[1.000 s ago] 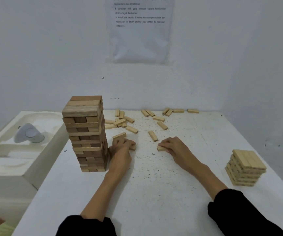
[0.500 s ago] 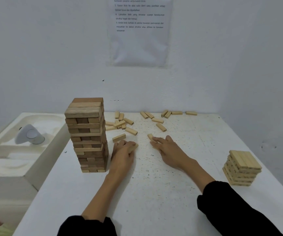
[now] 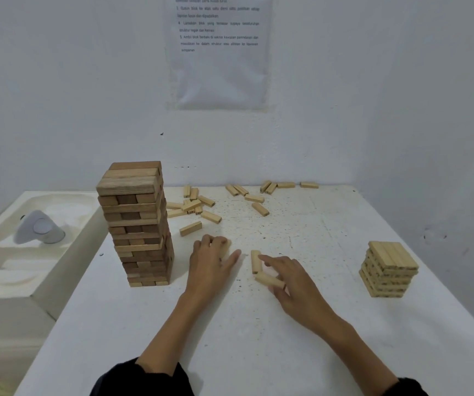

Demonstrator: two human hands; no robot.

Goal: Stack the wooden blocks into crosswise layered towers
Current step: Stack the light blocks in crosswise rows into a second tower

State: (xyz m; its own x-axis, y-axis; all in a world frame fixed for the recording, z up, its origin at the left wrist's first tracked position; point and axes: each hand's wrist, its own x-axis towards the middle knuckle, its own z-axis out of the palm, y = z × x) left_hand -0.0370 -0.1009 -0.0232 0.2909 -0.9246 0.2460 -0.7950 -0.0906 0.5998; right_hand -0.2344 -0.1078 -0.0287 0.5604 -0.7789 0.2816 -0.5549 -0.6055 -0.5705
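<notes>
1. Left hand point(image 3: 211, 262) is laid palm down on the white bench point(image 3: 258, 338), just right of the tall tower. Its fingers are curled over a pale covered block point(image 3: 226, 248), of which only an edge is seen, and its thumb is stretched out to the right.
2. Right hand point(image 3: 298, 287) is held loosely spread and low over the bench. Its forefinger is set against the side of an upright-pointing block point(image 3: 255, 261). Its thumb is laid at the right end of a near block point(image 3: 268, 279), which lies crosswise and meets the first at a corner. Neither block is gripped.
3. On the wall behind, a printed sheet point(image 3: 218, 52) in a clear sleeve is hung. Numbered lines 4 and 5 can be made out, with the words "Ambil blok" in line 5. The rest is too blurred to be read with certainty.
4. At the far left, a white moulded tray point(image 3: 7, 270) is seen beside the bench, with a grey rounded object point(image 3: 40, 228) in it.
5. A tall tower point(image 3: 140, 224) of darker blocks in crosswise layers is stood at the bench's left edge.
6. Loose blocks point(image 3: 254, 198) are scattered along the far edge, well apart from both hands.
7. A short tower point(image 3: 388, 268) of pale blocks is stood at the right.
</notes>
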